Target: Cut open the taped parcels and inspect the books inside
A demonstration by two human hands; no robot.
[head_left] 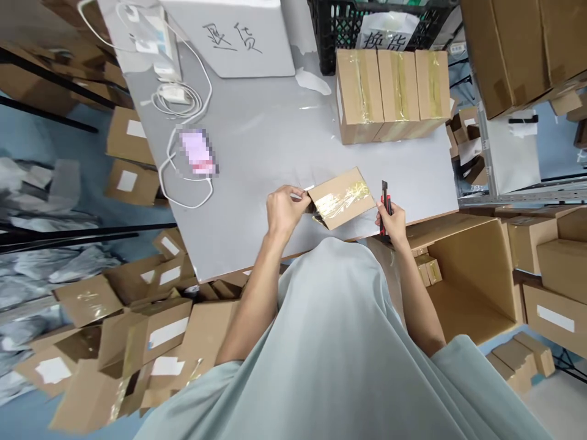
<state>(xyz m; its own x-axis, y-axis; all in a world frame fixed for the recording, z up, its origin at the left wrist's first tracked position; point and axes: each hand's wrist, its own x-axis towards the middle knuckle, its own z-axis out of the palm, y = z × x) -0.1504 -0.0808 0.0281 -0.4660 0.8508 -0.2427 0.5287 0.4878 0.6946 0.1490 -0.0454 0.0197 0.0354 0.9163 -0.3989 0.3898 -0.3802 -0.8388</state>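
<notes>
A small cardboard box (343, 197), sealed along its top with shiny clear-yellow tape, lies tilted near the table's front edge. My left hand (285, 211) pinches the flap at the box's left end, where a dark gap shows. On the other side, my right hand (392, 221) is closed around a red and black utility knife (384, 208), its tip pointing away from me. A fingertip of that hand touches or nearly touches the box's right corner. What lies inside the box is hidden.
Three taped cartons (394, 95) stand in a row at the back right, before a black crate (342, 30). A white bin (247, 49), a phone (198, 151) and white cables (183, 104) are further left. A large open carton (477, 269) sits right of the table.
</notes>
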